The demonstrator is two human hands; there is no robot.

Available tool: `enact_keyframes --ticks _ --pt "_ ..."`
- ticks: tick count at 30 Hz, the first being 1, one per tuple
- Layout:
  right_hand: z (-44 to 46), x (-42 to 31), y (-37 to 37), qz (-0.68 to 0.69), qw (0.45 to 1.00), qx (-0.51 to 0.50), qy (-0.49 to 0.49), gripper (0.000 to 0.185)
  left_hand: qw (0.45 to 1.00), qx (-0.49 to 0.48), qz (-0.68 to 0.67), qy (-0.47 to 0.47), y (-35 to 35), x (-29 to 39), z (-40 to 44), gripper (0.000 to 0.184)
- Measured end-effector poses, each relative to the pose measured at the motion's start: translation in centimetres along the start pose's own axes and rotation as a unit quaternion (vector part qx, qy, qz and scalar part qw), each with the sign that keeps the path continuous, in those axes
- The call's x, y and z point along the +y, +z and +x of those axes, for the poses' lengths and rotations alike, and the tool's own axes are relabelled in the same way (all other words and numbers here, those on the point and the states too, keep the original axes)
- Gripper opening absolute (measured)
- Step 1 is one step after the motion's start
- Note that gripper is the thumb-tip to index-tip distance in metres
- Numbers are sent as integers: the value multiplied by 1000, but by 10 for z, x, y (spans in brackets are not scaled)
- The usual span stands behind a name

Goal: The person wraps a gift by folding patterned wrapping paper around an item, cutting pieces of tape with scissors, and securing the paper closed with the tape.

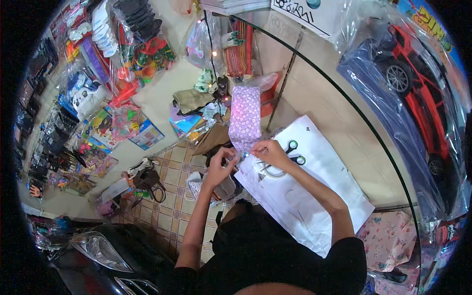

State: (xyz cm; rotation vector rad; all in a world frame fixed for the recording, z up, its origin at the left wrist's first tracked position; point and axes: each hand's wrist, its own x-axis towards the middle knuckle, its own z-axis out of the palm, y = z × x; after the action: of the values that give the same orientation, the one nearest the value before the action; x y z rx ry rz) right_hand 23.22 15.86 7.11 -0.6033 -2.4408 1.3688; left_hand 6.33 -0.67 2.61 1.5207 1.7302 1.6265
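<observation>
A box wrapped in purple floral paper lies lengthwise ahead of me, its near end tapering down between my hands. My left hand is at the left of that end, fingers curled towards the thumb in a loose pinch. From the other side my right hand comes close, thumb and forefinger pinched together. Whatever small thing either pinch holds is too tiny to make out. Under my right forearm, scissors with black and green handles and a roll of tape rest on large white paper sheets.
A curved dark glass edge runs along the right, with a boxed red toy car beyond it. Folded cloth and packets lie left of the box. A motorcycle stands at lower left. Bagged toys fill the upper left.
</observation>
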Motion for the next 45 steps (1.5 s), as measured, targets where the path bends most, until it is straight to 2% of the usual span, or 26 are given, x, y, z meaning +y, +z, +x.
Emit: enact_keyframes --ticks 3,7,10,13,17,22,25,28,31,34,37,38,43,45 --pt "-4 1 7 4 999 40 -37 10 999 -29 -15 -25 -1 0 -7 20" --pt "-10 -2 13 -21 994 65 -88 11 979 -80 150 109 -3 -7 -1 32" --pt "-9 1 16 -16 995 62 -76 13 958 -75 184 207 -2 -22 8 35" --pt "-7 2 15 -43 993 67 -82 12 950 -88 212 213 -2 -31 13 32" --pt "-6 1 12 -136 979 98 -119 10 923 -36 243 296 5 -42 16 27" --pt "-9 -11 7 -114 980 77 -146 12 896 -26 269 353 11 -55 14 24" --pt "-6 -6 9 -83 985 66 -137 11 919 -14 255 301 7 -40 19 28" --pt "-5 -9 8 -94 983 60 -146 11 925 -9 226 306 7 -43 23 31" --pt "-4 -19 8 -71 986 65 -137 11 931 -29 217 293 8 -47 27 26" --pt "-3 -20 8 -57 989 71 -115 13 964 -22 203 173 10 -44 26 18" --pt "1 -15 10 -50 990 82 -105 15 958 50 172 226 16 -45 29 22" --pt "2 -12 11 -45 990 89 -102 16 968 66 135 203 19 -46 27 23" --pt "3 -17 10 -155 975 121 -100 17 993 105 -36 48 34 -49 22 28" --pt "4 -19 12 -194 967 129 -99 16 994 101 3 36 32 -45 21 30"
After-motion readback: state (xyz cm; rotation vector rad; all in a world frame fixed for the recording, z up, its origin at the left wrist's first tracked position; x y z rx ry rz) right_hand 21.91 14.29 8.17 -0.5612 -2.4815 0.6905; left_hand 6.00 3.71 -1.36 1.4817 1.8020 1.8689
